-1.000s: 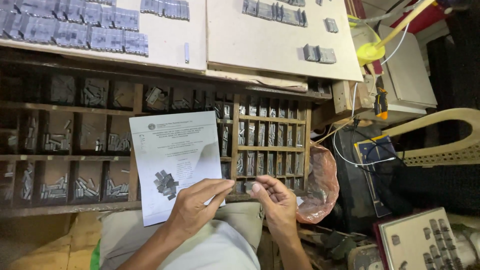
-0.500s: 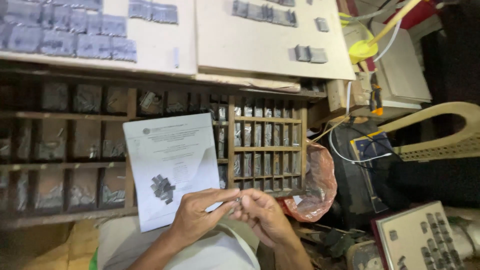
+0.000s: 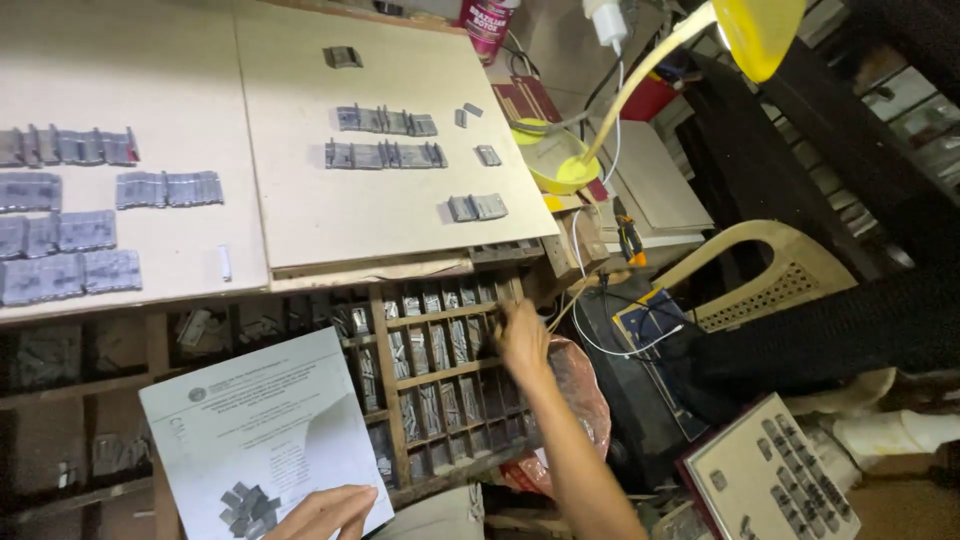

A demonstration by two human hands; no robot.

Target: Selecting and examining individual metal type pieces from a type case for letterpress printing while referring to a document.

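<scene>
Head view: at lower left the left hand (image 3: 325, 512) rests with fingers loosely together on a white printed sheet (image 3: 262, 430) bearing small grey metal blocks (image 3: 246, 508), while the right hand (image 3: 523, 338) reaches into the wooden compartment tray (image 3: 440, 374) of grey metal type, its finger state impossible to tell.

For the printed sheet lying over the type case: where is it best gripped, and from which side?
Grip the printed sheet at its lower edge, from the person's side, likely pinching beside the left hand already resting there. It lies flat, tilted, with small metal type pieces on it, so keep it level.
</scene>
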